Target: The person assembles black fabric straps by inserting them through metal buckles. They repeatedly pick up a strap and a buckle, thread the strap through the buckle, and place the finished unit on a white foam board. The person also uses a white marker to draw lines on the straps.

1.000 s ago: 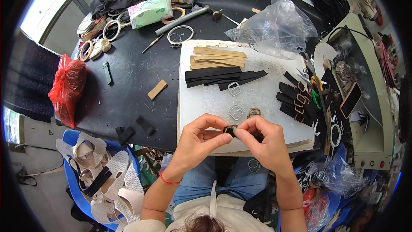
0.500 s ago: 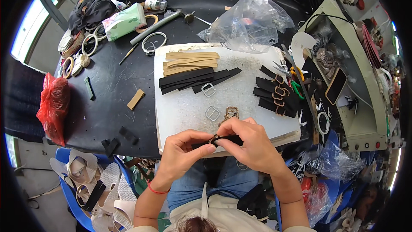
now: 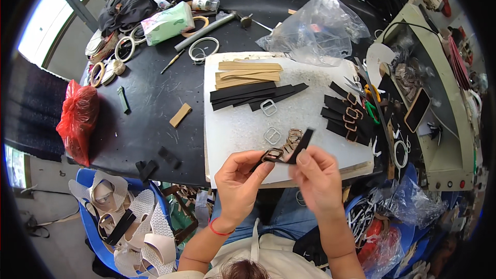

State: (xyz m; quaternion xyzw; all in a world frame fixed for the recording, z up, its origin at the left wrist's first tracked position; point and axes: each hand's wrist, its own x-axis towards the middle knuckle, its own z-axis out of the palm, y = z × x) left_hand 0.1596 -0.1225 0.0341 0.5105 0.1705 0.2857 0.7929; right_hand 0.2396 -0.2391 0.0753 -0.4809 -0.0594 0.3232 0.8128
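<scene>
My left hand [image 3: 236,186] pinches a bronze-coloured square buckle [image 3: 274,154] at the near edge of the white board [image 3: 240,129]. A black strap [image 3: 301,147] runs through the buckle, one end sticking up to the right. My right hand [image 3: 321,182], a little blurred, closes thumb and fingers on that strap. Just beyond my hands lie several bronze buckles [image 3: 295,137] in a small heap. Two silver buckles [image 3: 268,107] rest farther up the board, below black strips [image 3: 253,93] and tan strips [image 3: 248,71]. At the board's right side, black straps with bronze buckles [image 3: 351,115] lie in a row.
Scissors with orange and green handles [image 3: 371,109] lie right of the board, near a phone [image 3: 417,110]. A clear plastic bag [image 3: 320,28] is behind it. A red bag [image 3: 77,121], a hammer [image 3: 206,31] and tape rolls [image 3: 125,49] are leftward. A blue bin [image 3: 85,201] stands lower left.
My hands have moved apart; the right one shifted right, and the strap end now stands up. The buckle, earlier mostly covered by fingers, now shows. The whole view has shifted slightly.
</scene>
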